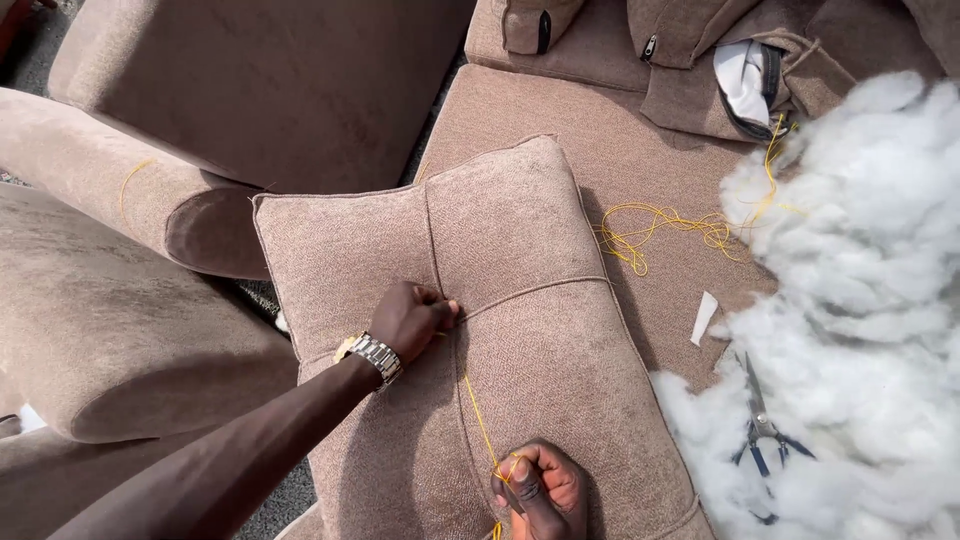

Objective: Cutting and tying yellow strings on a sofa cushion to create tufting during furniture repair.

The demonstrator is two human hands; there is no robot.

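Head view looks down on a tan cushion (pixel 520 250), its plush cover pulled into four puffed quarters by crossing seams. At the seam crossing, the left hand (pixel 412 318) presses into the dimple with fingers bunched tight; what they pinch is hidden. A yellow thread (pixel 480 420) runs taut from that dimple down to the right hand (pixel 540 490), whose fingers are curled closed around it — the strand wraps over them. More of this thread lies in a loose tangle (pixel 660 230) on the fabric beyond. Fluffy white stuffing (pixel 860 260) is heaped to the right — blue-handled scissors (pixel 760 430) rest on it.
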